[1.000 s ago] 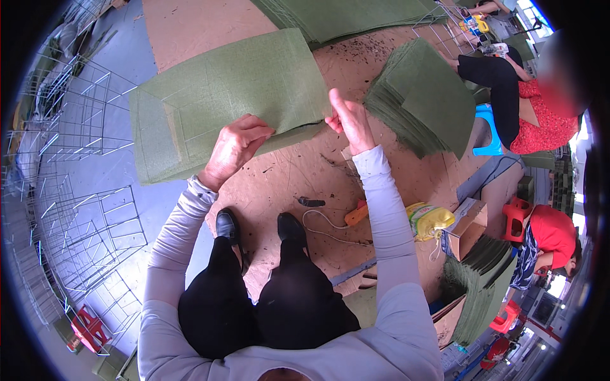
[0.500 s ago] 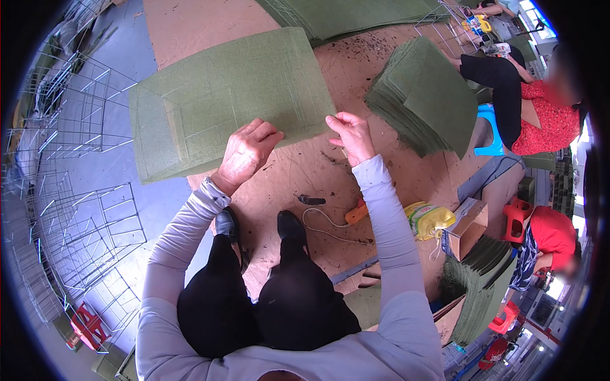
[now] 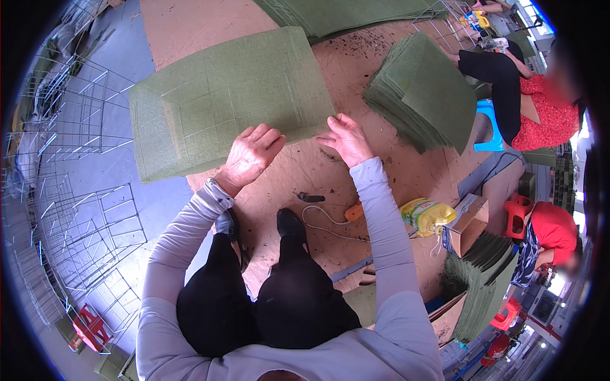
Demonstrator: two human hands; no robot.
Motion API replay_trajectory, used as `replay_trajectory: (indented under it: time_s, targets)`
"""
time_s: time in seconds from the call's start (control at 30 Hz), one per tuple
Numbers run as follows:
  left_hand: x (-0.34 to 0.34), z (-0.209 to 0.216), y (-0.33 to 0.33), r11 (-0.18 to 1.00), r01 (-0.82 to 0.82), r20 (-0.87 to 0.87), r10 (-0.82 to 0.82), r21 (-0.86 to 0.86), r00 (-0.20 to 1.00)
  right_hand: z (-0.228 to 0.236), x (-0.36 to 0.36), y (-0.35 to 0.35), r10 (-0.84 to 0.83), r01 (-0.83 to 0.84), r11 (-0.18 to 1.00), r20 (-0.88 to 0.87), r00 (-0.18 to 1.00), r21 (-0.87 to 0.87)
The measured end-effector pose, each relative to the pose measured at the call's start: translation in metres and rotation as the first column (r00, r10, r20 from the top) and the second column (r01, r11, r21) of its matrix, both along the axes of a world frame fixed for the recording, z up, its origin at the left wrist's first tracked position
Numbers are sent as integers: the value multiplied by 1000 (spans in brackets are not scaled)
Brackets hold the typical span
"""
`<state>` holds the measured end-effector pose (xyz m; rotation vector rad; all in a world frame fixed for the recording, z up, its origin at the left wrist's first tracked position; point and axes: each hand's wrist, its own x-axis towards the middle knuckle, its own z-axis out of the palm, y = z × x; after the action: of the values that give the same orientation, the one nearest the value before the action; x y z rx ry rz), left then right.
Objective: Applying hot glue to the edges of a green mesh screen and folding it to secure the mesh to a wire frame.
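Note:
A large green sheet (image 3: pixel 229 95) lies in front of me, with straight lines like thin wire showing on it. My left hand (image 3: pixel 253 157) is closed at the sheet's near edge, knuckles up; what its fingers hold, if anything, is hidden. Further right, my right hand (image 3: pixel 348 141) is at the sheet's near right corner. Its fingers are spread, and I make out nothing held in them.
Wire frames (image 3: pixel 95 222) stand on the left. A stack of green sheets (image 3: pixel 426 95) lies to the right, near a person on a blue stool (image 3: pixel 488 127). Closer in are a yellow bottle (image 3: pixel 427 216), an open cardboard box (image 3: pixel 467 225) and an orange object (image 3: pixel 354 212) with a white cord.
My right hand's fingers have spread and shifted slightly at the sheet's corner. My left hand has moved slightly right and down. The green sheet has hardly moved.

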<state>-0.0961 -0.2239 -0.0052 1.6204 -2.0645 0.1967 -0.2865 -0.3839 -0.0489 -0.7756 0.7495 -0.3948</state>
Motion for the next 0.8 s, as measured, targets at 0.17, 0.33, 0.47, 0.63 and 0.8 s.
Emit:
replay_trajectory:
  time_s: [0.17, 0.33, 0.47, 0.63, 0.8]
  targets:
    - [-1, -10, 5, 1000, -1, 92, -1, 24, 996, -5, 2, 10, -46, 46, 999, 60, 997, 1]
    - [-3, -12, 4, 999, 10, 121, -14, 35, 993, -4, -3, 19, -122, 89, 980, -190, 974, -176]
    - [-4, -11, 2, 1000, 11, 117, -14, 22, 993, -4, -1, 23, -131, 124, 990, -99, 986, -73]
    - [-6, -10, 3, 1000, 15, 127, -17, 13, 992, -14, -4, 28, -145, 145, 989, 9, 989, -22]
    - [-5, -6, 3, 1000, 13, 151, -16, 23, 988, -22, -2, 30, -156, 157, 985, 23, 987, -72]
